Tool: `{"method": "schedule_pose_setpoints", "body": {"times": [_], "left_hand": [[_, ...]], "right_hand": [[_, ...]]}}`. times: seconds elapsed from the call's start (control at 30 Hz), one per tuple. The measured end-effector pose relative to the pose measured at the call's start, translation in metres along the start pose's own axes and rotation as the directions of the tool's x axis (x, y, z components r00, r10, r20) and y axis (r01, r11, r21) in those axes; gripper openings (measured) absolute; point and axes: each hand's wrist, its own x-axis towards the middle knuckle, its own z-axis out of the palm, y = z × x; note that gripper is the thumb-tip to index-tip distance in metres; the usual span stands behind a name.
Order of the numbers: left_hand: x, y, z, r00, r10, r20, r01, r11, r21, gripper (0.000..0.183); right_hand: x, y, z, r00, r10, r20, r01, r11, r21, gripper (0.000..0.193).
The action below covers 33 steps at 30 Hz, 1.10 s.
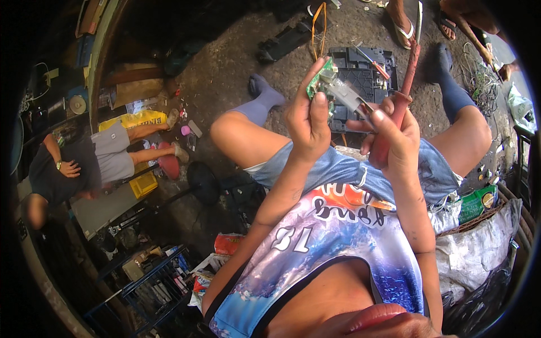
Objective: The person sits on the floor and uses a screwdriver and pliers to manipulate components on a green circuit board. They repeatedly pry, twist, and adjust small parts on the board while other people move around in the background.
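In front of my chest my left hand (309,124) pinches a small green circuit board (323,78) between thumb and fingers. A clear greyish plastic strip (349,94) reaches from the board toward my right hand (397,132), whose fingertips are at its other end. My right hand is also closed around the thick red handle (390,127) of a long tool, its shaft rising to a narrow metal tip. Below my hands, a black plastic casing (352,70) lies on the ground between my legs. A screwdriver (375,63) with a red grip rests on it.
An orange cord loop (319,25) and another black part (284,42) lie ahead. Tangled wires (479,79) are at far right, near another person's feet (401,28). White sacks (476,248) stand beside me at right. Another person (84,158) sits at left, near a metal rack (149,281).
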Motion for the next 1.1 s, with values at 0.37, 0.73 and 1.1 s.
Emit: {"method": "schedule_pose_setpoints", "body": {"times": [0.37, 0.73, 1.1], "left_hand": [[-0.003, 0.025, -0.004, 0.97, -0.24, -0.027, 0.234, 0.961, -0.149, 0.037], [0.022, 0.03, -0.028, 0.879, -0.463, 0.115, 0.47, 0.882, -0.042, 0.02], [0.029, 0.027, -0.017, 0.896, -0.419, 0.145, 0.39, 0.901, 0.193, 0.023]], "right_hand": [[-0.001, 0.01, 0.001, 0.988, -0.152, -0.04, 0.149, 0.987, -0.059, 0.039], [0.0, 0.003, -0.009, 0.963, -0.258, 0.076, 0.269, 0.916, -0.299, 0.038], [0.006, -0.014, -0.012, 0.987, -0.135, 0.084, 0.154, 0.946, -0.285, 0.036]]}}
